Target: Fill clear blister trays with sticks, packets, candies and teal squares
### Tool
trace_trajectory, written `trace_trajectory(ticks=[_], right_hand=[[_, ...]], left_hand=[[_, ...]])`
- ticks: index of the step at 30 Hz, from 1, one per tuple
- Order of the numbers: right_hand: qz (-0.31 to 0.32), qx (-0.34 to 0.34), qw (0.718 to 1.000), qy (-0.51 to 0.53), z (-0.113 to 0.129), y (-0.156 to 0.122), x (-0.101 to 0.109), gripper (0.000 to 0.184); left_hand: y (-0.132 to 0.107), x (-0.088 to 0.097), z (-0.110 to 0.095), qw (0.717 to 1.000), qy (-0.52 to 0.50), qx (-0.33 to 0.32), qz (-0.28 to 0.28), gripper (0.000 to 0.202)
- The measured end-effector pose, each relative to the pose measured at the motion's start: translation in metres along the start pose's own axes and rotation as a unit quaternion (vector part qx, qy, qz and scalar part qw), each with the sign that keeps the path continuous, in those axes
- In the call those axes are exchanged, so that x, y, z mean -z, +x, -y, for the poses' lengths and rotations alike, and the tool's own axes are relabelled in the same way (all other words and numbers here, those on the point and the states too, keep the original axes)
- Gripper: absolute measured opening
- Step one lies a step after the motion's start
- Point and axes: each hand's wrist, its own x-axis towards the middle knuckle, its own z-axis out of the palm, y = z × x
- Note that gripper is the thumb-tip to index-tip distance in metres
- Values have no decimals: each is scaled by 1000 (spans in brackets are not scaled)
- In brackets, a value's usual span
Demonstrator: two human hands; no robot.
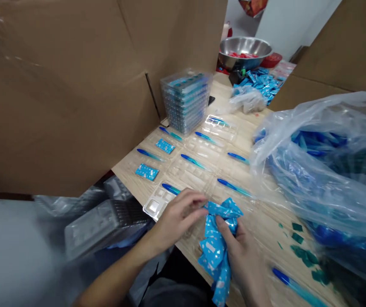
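Note:
My right hand [242, 251] is wrapped around a bunch of shiny blue printed packets [213, 251], which hangs down over the table's front edge. At the bunch's upper left, my left hand [183, 213] pinches the end of one packet between thumb and fingers. Clear plastic trays lie in rows in front of my hands, each with a blue-to-turquoise pen [193, 160]. Two trays on the left also hold a flat blue packet [147, 172]. Close to my left wrist is a tray [157, 204] with a pen partly behind my hand.
A stack of filled clear trays [185, 102] stands by the cardboard wall [99, 85]. On the right sits a large plastic bag [317, 170] of blue items, with green scraps [304, 256] beside it. Farther back are a metal bowl [245, 62] and a blue packet heap [261, 83].

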Motion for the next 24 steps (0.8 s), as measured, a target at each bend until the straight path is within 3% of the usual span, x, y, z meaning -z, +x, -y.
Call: trace_trajectory(ticks=[3,6,9,16,17,19,22,24], right_hand=[[-15,23,999,-17,-6,-1,3,43],[-30,-6,1000,6,-9,0,10,47],[-25,-35,999,26,-6,1,16,50],[-7,-12,1000,25,-6,2,14,43],[-10,-1,1000,16,-6,2,13,42],[-3,28,1000,-10,-4,4,10,38],[47,67,996,-42,3,8,5,34],[52,71,995,-46,7,11,3,38]], left_hand=[[11,-7,6,998,31,36,-43,15],[33,1,30,981,162,58,-92,14],[50,8,46,962,250,46,-97,12],[57,-1,34,932,338,43,-120,23],[55,-3,29,944,314,33,-98,22],[48,-10,16,979,206,2,6,19],[44,-18,-5,981,59,-27,182,12],[54,-19,-12,980,17,-19,198,14]])
